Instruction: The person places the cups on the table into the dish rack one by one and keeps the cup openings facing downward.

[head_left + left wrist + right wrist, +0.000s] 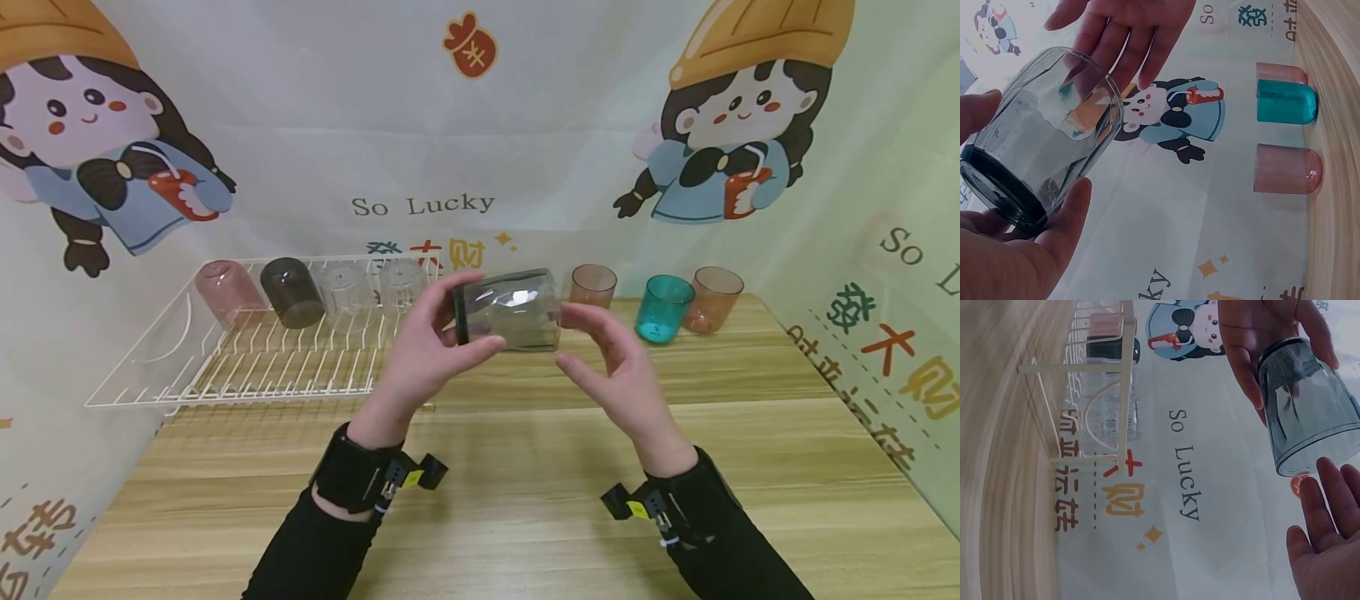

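A smoky grey drinking glass [517, 312] lies sideways in the air above the table, its thick dark base to the left and its mouth to the right. My left hand [420, 346] grips it round the base end, with the thumb and fingers on opposite sides. At the mouth end is my right hand [626, 375], its fingers loosely bent and spread from the thumb. Its fingertips come up to the rim; whether they touch it I cannot tell. In the right wrist view the glass [1310, 412] tilts mouth-down towards the right hand [1335, 544].
At the left, a white wire rack [277, 401] carries upside-down glasses: a pink one [225, 292], a dark one [292, 293] and two clear ones. A pink glass [592, 287], a teal glass [664, 310] and another pink glass [715, 302] stand along the table's back right.
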Demonstrator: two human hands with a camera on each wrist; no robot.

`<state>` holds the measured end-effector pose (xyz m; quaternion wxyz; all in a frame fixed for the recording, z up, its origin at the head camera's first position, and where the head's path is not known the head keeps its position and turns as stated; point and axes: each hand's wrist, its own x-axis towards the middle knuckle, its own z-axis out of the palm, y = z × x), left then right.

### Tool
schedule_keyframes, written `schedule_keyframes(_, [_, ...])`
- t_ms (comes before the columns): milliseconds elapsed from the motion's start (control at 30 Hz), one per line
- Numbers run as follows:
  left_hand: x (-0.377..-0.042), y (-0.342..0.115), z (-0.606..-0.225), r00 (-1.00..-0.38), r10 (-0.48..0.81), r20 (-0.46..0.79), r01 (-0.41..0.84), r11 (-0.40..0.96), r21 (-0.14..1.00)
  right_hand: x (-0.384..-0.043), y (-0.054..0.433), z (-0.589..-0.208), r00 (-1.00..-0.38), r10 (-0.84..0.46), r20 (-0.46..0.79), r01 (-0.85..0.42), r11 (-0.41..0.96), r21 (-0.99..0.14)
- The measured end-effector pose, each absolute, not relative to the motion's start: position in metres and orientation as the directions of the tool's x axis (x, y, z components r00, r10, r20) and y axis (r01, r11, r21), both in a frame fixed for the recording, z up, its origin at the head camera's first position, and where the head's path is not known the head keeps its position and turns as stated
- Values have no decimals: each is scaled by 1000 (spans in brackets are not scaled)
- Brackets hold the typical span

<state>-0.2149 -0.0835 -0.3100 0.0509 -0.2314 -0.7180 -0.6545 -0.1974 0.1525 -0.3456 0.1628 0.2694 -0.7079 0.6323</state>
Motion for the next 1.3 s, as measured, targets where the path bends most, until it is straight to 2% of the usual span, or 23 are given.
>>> schedule_keyframes(500, [-216,-92,-320,-890,259,375,406,79,910,-202,160,-353,-772,-200,603,-625,70,-777])
schedule_keyframes(1300, [-214,-112,-324,-927,223,302,335,129,933,-205,177,-362,-800,-232,553,-594,172,-786])
